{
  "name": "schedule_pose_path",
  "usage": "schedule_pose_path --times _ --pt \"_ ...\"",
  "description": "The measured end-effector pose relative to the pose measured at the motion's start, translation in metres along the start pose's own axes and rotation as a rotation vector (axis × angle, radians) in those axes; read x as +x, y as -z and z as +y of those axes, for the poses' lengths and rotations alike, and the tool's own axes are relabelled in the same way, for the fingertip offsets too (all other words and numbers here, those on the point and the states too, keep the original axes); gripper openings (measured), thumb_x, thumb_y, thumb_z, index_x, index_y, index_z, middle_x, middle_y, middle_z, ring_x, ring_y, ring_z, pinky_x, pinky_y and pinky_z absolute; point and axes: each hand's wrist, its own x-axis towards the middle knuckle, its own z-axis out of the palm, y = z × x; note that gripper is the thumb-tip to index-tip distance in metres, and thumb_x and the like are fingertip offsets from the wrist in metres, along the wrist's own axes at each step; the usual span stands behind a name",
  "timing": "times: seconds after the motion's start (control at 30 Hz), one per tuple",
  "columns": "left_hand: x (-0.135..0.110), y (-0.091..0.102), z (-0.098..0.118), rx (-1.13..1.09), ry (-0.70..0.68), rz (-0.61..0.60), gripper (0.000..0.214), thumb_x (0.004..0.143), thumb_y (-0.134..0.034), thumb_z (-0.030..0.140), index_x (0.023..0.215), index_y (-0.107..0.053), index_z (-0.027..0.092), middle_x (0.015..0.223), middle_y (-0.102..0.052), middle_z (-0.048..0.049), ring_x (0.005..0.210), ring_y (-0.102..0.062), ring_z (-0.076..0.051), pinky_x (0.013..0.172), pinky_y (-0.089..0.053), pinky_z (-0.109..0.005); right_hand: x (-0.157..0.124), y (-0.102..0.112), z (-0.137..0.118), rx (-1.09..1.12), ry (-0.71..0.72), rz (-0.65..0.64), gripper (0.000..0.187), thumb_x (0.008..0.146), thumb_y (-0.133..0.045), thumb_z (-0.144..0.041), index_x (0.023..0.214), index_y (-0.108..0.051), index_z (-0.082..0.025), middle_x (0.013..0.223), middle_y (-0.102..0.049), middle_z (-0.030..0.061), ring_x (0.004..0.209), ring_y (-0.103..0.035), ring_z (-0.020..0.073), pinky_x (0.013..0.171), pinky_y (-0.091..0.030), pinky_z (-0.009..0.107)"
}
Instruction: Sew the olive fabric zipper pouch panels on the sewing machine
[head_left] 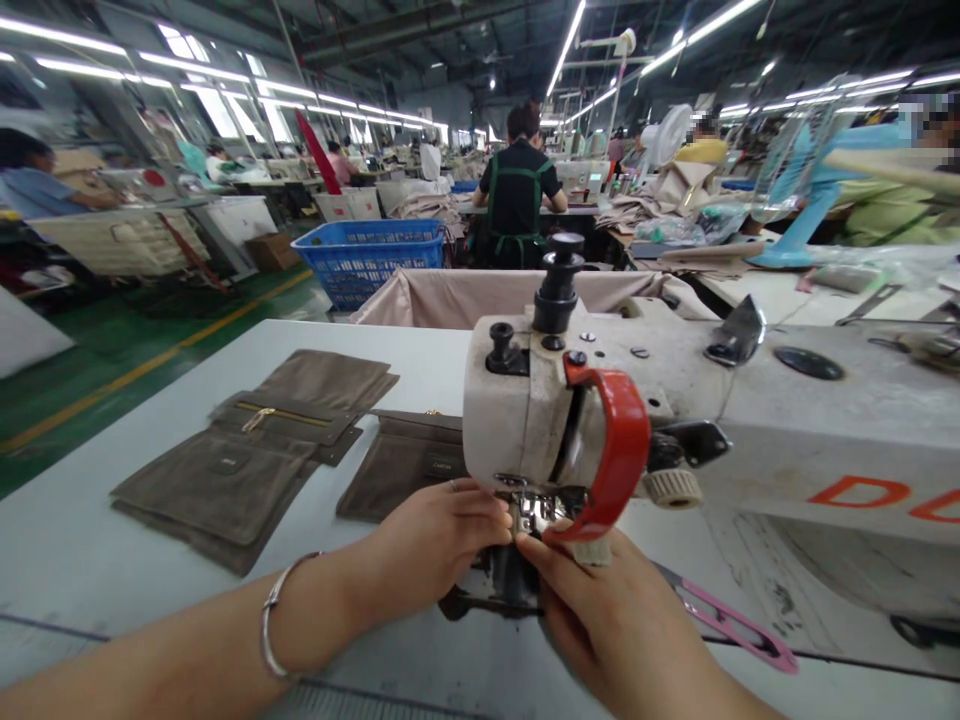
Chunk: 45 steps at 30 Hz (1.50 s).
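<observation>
A white sewing machine (pixel 675 400) with a red guard (pixel 619 450) stands on the white table (pixel 75 540). My left hand (pixel 431 545), with a silver bangle on its wrist, has its fingers curled at the needle area under the machine head. My right hand (pixel 600 615) meets it from the right, fingertips pinched at the presser foot (pixel 534 510). What the fingers hold is hidden; a dark piece (pixel 491 590) lies under both hands.
Brown fabric pieces with a zipper (pixel 255 450) lie stacked at left, another piece (pixel 401 470) beside them. Pink-handled snips (pixel 731 620) lie at right. A cloth bin (pixel 480 290), blue basket (pixel 367 255) and a person in a dark apron (pixel 517 190) are behind.
</observation>
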Motion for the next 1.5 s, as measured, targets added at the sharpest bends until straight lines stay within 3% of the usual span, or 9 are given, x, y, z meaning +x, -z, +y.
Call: schedule_pose_path --times 0.23,0.53,0.77,1.17,1.5 --pt "0.009 -0.003 -0.018 0.022 0.070 -0.123 0.023 0.093 -0.055 0.007 0.103 -0.068 0.022 0.108 -0.074 0.0021 0.107 -0.066 -0.014 0.103 -0.048 -0.028 0.004 -0.005 0.003 -0.068 0.001 0.011 0.040 0.089 -0.045 -0.010 0.125 -0.061 -0.014 0.119 -0.061 0.0172 0.098 -0.058 0.0318 0.078 -0.057 0.049" --pt "0.013 -0.009 -0.031 0.060 0.115 -0.107 0.020 0.090 -0.060 0.013 0.103 -0.072 0.022 0.111 -0.073 -0.0009 0.112 -0.064 -0.021 0.106 -0.048 -0.037 0.005 -0.005 0.001 -0.058 -0.007 -0.004 0.039 0.088 -0.046 -0.010 0.124 -0.061 -0.014 0.118 -0.060 0.0166 0.099 -0.057 0.0321 0.080 -0.056 0.051" --pt "0.007 -0.016 -0.040 0.047 0.136 -0.076 0.023 0.093 -0.057 0.012 0.104 -0.073 0.025 0.111 -0.074 0.0011 0.109 -0.065 -0.019 0.103 -0.050 -0.033 0.006 -0.003 0.000 -0.044 -0.017 -0.007 0.039 0.088 -0.046 -0.009 0.124 -0.061 -0.013 0.118 -0.060 0.0174 0.100 -0.056 0.0335 0.080 -0.055 0.052" --pt "0.012 -0.006 -0.026 0.099 0.164 -0.010 0.021 0.092 -0.058 0.011 0.099 -0.074 0.022 0.111 -0.074 -0.0014 0.107 -0.066 -0.018 0.098 -0.052 -0.031 0.002 -0.005 0.000 -0.025 -0.046 -0.044 0.039 0.090 -0.046 -0.009 0.127 -0.061 -0.012 0.109 -0.061 0.0141 0.100 -0.054 0.0310 0.087 -0.052 0.053" --pt "0.013 0.002 0.007 0.204 0.182 -0.120 0.020 0.092 -0.056 0.007 0.099 -0.070 0.019 0.102 -0.075 -0.0030 0.099 -0.070 -0.020 0.094 -0.053 -0.033 0.003 -0.002 -0.001 0.002 -0.059 -0.056 0.040 0.091 -0.047 -0.009 0.127 -0.061 -0.014 0.108 -0.061 0.0134 0.099 -0.054 0.0298 0.086 -0.052 0.052"
